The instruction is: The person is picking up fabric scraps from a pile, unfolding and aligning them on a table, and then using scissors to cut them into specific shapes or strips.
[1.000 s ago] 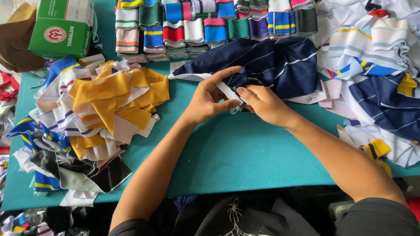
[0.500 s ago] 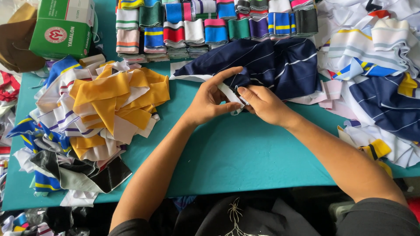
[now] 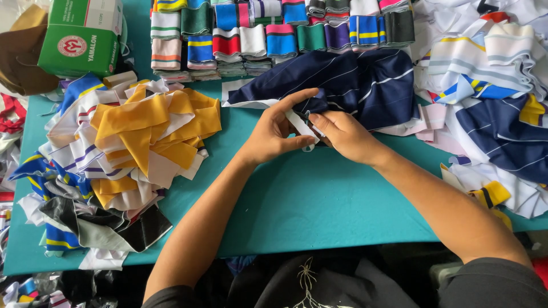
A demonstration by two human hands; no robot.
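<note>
Both hands meet over the far middle of the teal table point(image 3: 319, 211); the left hand point(image 3: 274, 134) curls around a white strip point(image 3: 301, 126), thumb below and fingers arched above it, pinching it; the right hand point(image 3: 342, 134) closes its fingertips on the same strip from the other side, just beside the left thumb; the 2 hands touch or nearly touch at the strip. The strip runs from the hands back to a navy cloth point(image 3: 354, 85) with thin white stripes, bunched on the table right behind the hands; a white edge of this cloth sticks out to the left. Beyond it stand rows of folded striped collars point(image 3: 251, 40) in many colours. To the left lies a pile of yellow and white scraps point(image 3: 142, 131), with blue and black pieces lower down; a green box point(image 3: 83, 37) sits at the far left corner. To the right lies a heap of white and navy pieces point(image 3: 491, 85).
</note>
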